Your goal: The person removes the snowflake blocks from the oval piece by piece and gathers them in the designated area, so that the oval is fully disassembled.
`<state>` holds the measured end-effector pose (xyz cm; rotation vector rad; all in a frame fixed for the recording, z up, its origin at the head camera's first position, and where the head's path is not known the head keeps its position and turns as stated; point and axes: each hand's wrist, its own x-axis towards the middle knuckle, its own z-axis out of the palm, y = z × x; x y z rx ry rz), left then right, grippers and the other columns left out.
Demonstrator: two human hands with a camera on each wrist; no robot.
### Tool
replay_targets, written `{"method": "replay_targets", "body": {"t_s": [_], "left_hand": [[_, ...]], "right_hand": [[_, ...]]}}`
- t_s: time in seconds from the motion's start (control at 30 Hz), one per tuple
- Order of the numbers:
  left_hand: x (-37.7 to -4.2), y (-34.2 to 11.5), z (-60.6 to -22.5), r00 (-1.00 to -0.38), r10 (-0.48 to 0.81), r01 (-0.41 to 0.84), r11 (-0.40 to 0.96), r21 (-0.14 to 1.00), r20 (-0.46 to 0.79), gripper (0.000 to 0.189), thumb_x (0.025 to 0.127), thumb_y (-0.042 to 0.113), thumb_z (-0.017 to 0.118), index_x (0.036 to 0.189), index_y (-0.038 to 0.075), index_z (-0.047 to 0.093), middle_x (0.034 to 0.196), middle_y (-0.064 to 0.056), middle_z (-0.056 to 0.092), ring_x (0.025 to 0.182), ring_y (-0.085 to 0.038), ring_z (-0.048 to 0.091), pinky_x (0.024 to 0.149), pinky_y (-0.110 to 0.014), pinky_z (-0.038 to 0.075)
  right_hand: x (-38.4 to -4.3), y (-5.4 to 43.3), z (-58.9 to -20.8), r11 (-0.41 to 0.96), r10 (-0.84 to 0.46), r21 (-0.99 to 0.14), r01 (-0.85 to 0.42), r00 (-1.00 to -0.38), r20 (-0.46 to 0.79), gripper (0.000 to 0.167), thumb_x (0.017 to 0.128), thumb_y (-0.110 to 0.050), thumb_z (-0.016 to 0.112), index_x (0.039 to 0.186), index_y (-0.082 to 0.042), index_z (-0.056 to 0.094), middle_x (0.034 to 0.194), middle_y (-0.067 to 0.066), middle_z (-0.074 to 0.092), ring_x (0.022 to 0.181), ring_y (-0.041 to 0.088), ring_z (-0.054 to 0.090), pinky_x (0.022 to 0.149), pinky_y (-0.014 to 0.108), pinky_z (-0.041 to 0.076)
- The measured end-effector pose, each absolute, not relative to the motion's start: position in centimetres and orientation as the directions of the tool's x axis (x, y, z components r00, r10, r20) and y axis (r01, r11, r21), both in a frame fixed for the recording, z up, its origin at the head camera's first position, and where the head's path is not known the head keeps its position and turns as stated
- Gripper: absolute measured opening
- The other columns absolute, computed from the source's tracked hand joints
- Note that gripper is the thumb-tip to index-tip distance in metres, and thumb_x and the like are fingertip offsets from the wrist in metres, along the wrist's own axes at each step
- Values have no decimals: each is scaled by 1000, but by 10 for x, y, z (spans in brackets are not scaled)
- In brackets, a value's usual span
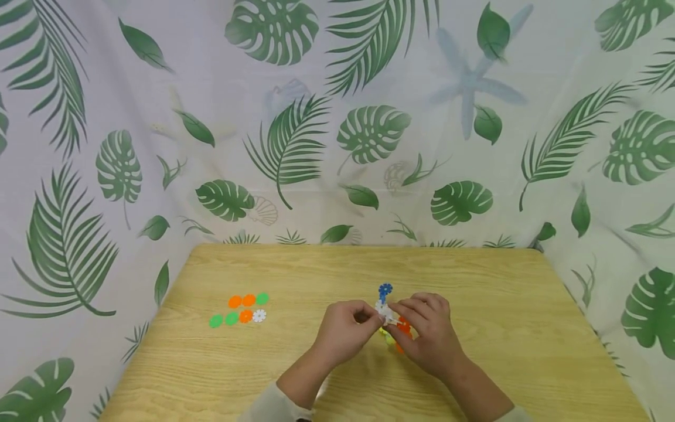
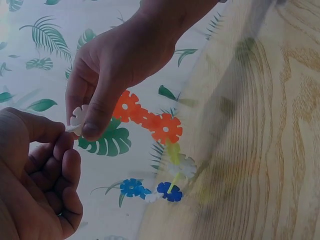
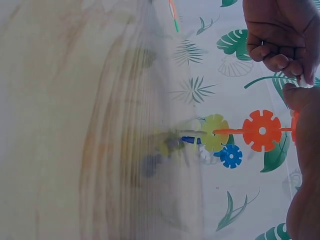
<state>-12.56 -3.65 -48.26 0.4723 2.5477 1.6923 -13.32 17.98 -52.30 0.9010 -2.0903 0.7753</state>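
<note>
My left hand pinches a white notched plastic disc between thumb and forefinger, its other fingers loosely curled. Opposite it, my right hand pinches another white disc at the end of a chain of interlocked discs. The two white pieces meet at the fingertips; whether they are fully slotted together I cannot tell. From the right hand the chain runs through orange discs, a yellow disc and a pale disc to a dark blue disc and a lighter blue disc.
On the left of the wooden table lie several loose discs in two rows: orange discs, green discs and a white disc. A leaf-patterned cloth hangs behind and along both sides.
</note>
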Motion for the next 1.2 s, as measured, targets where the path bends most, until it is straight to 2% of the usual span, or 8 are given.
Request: {"method": "replay_targets", "body": {"t_s": [0.3,0.53,0.67,1.2], "left_hand": [[-125,-39,-481,-961,252,203,368,908,113,16,97,29,74,87,17,79,87,10,75,79,-7,67,67,-27,56],[-126,-39,-482,-965,240,191,364,912,106,16,97,30,74,87,18,79,85,10,74,79,-7,67,68,-28,56],[-127,-40,-482,-967,233,183,366,913,101,16,97,29,74,86,18,79,84,10,74,78,-8,67,67,-28,56],[-122,-42,-482,-979,181,155,349,924,96,16,95,25,74,84,15,78,78,9,72,71,-9,65,61,-28,55]], "right_hand": [[-134,177,-525,546,-291,-219,-809,-428,856,34,102,-39,67,103,-8,80,95,1,74,93,29,59,86,52,34],[-136,175,-522,524,-275,-162,-836,-345,897,26,102,-31,68,88,-11,78,92,2,73,88,30,59,83,52,34],[-136,175,-521,531,-289,-114,-840,-306,907,27,103,-28,67,86,-9,78,89,3,72,87,30,59,82,50,34],[-136,171,-519,563,-359,-12,-827,-258,897,30,105,-25,64,85,-6,77,88,4,71,87,30,59,81,51,33]]}}
